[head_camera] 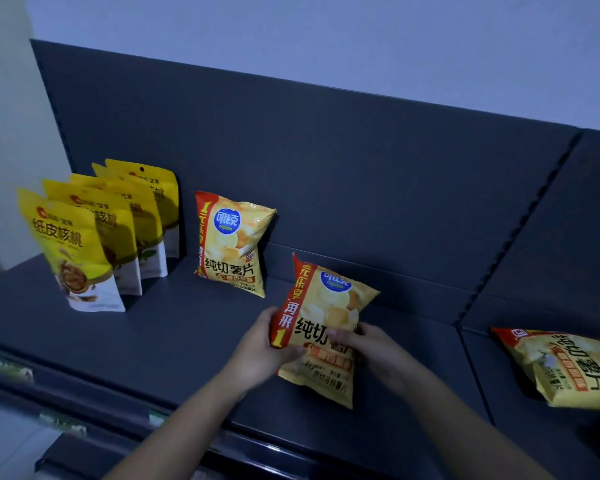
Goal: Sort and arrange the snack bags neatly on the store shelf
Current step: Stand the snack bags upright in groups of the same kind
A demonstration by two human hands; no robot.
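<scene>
One long dark grey-blue metal shelf w/ a matching flat back panel fills most of the view, pale wall above it. A slotted upright post on the right splits it from the next shelf section. On the left end stands a row of yellow-and-white stand-up pouches w/ a nut picture, five as far as I can count, upright, one behind the other, running back toward the panel. Just right of that row, but apart from it, a puffy yellow crisp bag w/ a red side strip and blue round logo stands on its bottom edge, top leaning on the back panel. A second yellow crisp bag of the same print is in both my hands over the middle of the shelf, nearer the front, approx upright and tilted a bit to the right; can't tell if its bottom corner touches the deck. A third yellow crisp bag lies flat in the right section, print turned sideways, partly cut off by the frame edge. My left hand grips the held bag's left edge, thumb on the red strip, fingers behind. My right hand is curled round its lower right side, fingers over the front print. Blurred price labels sit on the shelf's front rail, lower left; unreadable.
</scene>
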